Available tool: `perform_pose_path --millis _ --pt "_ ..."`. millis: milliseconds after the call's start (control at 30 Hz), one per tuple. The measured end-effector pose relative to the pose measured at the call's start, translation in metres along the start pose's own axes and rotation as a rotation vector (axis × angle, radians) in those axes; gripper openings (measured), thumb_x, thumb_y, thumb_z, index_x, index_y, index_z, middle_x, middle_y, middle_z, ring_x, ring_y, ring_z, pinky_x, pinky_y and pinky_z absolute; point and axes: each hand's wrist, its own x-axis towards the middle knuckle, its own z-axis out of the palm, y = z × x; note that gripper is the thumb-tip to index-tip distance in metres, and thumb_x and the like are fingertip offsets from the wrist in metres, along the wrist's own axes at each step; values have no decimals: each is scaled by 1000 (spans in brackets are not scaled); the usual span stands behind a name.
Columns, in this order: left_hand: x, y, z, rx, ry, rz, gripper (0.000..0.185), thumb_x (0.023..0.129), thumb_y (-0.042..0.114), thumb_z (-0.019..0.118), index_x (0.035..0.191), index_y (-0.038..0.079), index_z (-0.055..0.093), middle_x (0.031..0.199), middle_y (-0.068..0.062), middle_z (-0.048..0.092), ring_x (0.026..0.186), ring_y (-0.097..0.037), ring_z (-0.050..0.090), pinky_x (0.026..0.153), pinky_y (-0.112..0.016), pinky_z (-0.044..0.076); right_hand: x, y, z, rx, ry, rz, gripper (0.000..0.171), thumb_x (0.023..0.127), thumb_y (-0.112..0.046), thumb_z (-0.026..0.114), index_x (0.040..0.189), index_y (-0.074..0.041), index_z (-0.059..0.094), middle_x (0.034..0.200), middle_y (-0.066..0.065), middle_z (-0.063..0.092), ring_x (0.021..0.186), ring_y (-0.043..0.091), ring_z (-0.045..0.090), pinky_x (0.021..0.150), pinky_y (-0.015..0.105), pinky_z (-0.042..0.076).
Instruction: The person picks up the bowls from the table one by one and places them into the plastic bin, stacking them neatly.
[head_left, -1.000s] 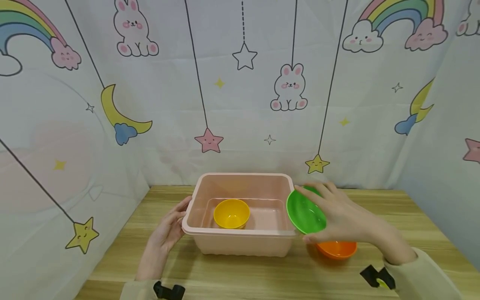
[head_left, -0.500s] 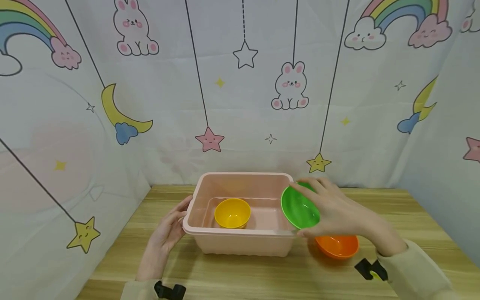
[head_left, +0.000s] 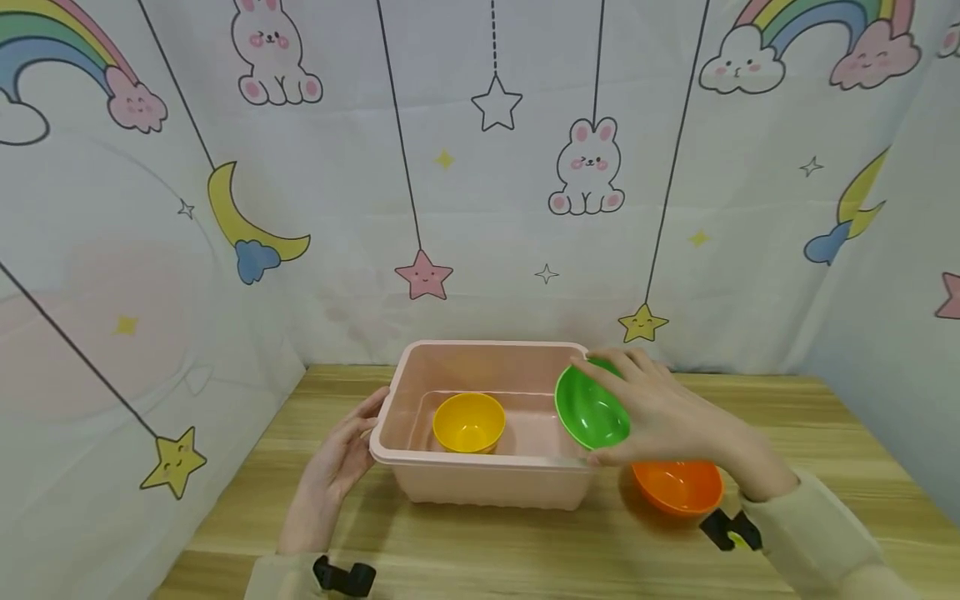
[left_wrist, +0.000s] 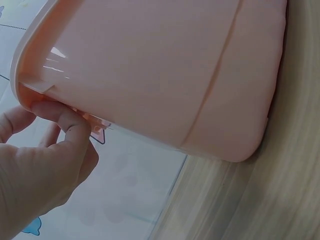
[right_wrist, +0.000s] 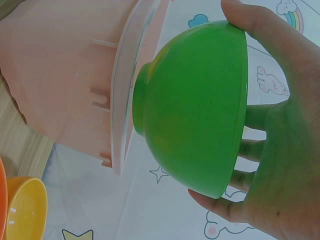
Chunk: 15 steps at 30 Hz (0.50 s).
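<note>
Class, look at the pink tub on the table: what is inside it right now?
Inside the pink tub one yellow bowl sits upright on its floor. The right hand holds a green bowl tilted over the right rim; it covers the tub's right inner corner, so that part cannot be seen.

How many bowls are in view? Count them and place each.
3. The yellow bowl sits inside the pink tub; the green bowl is held tilted over its right rim by the right hand; the orange bowl stands on the table beside the tub.
</note>
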Motion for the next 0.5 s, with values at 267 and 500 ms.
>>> perform_pose_path --millis 267,500 --pt "0 0 2 13 31 -12 41 98 5 36 122 32 58 128 15 55 116 -6 55 87 -20 48 9 -1 1 16 -30 15 107 64 -63 77 152 -26 28 149 6 33 125 28 36 97 54 39" --pt "1 0 2 -11 5 0 42 99 4 35 125 29 57 128 14 55 113 -5 57 85 -19 49 13 1 0 29 -36 9 108 64 -60 79 152 -26 26 149 6 32 126 30 35 97 58 40"
